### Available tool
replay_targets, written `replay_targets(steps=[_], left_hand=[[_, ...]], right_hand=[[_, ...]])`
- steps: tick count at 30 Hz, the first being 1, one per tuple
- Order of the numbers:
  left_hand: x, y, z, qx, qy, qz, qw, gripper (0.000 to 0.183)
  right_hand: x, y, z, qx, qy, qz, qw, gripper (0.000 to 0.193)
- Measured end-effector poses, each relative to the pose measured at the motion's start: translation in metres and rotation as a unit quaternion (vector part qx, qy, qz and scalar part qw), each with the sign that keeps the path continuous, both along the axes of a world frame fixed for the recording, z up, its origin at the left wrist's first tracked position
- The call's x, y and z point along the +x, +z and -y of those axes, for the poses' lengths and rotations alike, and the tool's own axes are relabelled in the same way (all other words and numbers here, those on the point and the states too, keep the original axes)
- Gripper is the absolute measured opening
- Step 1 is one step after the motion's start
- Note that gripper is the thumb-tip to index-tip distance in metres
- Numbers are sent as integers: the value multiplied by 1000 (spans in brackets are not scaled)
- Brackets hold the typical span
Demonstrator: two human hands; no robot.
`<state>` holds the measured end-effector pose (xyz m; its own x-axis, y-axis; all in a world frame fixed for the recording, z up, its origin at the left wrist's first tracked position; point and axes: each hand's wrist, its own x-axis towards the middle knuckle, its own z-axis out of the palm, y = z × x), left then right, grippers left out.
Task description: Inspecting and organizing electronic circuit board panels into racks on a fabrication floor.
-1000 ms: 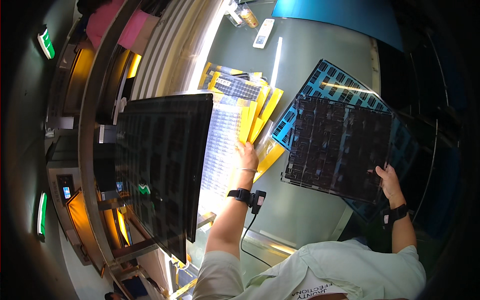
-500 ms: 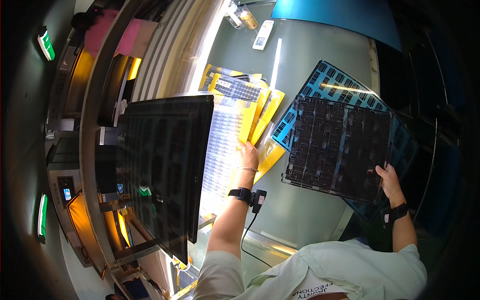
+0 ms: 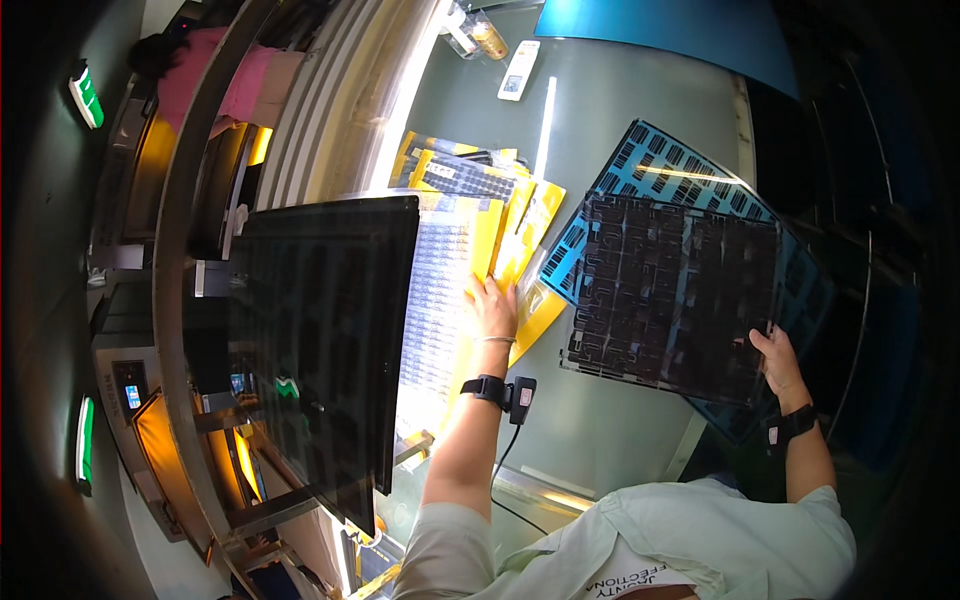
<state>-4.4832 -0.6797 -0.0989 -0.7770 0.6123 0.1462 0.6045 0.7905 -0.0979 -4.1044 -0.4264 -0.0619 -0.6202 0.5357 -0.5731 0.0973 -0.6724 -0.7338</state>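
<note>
My left hand [image 3: 491, 308] lies with its fingers apart on the right yellow border of a patterned film sheet [image 3: 436, 290]. That sheet rests on a brightly lit surface. Above and beside it, more yellow-edged sheets [image 3: 540, 222] overlap in a loose pile. My right hand [image 3: 780, 362] pinches the lower right edge of a dark patterned sheet [image 3: 672, 290], its thumb on top and the other fingers mostly hidden underneath. Beneath the dark sheet a blue sheet with black marks [image 3: 655, 150] sticks out at an angle.
A large black panel [image 3: 320, 340] stands close to my left forearm. Toward the far end of the grey table [image 3: 610, 90] lie a white remote-like device [image 3: 518, 70] and a roll of tape [image 3: 489, 38]. A blue panel [image 3: 660, 30] borders the far side. A person in pink [image 3: 215, 75] is beyond a metal rail.
My left hand's fingers have spread from a closer grip at the yellow border. My right hand keeps its hold on the dark sheet. The view has shifted slightly.
</note>
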Motion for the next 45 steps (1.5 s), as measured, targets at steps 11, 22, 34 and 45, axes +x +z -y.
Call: replay_targets(steps=[11,22,34,45], left_hand=[[-11,-25,2,-49,-57,-72,995,13],[-4,60,2,170,-49,-92,980,11],[188,109,84,296,-187,216,911,14],[385,82,220,164,20,300,939,20]], right_hand=[[1,-3,-1,4,16,22,1000,32],[1,0,-2,4,20,36,999,31],[15,-8,-6,65,3,5,998,24],[57,1,-24,210,21,28,977,27]])
